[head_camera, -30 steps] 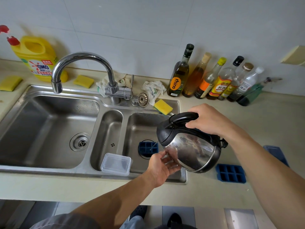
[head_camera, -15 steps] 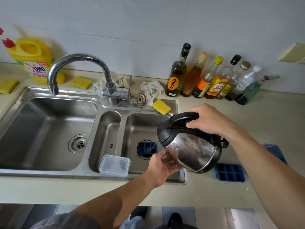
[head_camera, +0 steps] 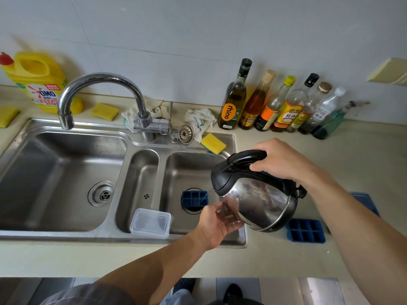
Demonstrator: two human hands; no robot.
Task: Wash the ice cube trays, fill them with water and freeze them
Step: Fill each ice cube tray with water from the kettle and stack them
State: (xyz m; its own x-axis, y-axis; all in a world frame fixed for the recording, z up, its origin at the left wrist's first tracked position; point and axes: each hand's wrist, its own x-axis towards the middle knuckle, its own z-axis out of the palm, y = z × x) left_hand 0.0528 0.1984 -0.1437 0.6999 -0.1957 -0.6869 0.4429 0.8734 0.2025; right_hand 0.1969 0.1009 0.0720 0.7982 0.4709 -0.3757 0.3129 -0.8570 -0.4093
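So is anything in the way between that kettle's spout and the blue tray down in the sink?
Nothing visible. The kettle tilts over the tray in the right basin; the left hand touches its underside, just beside that path.

Soft daylight, sharp, wide-angle edge distortion
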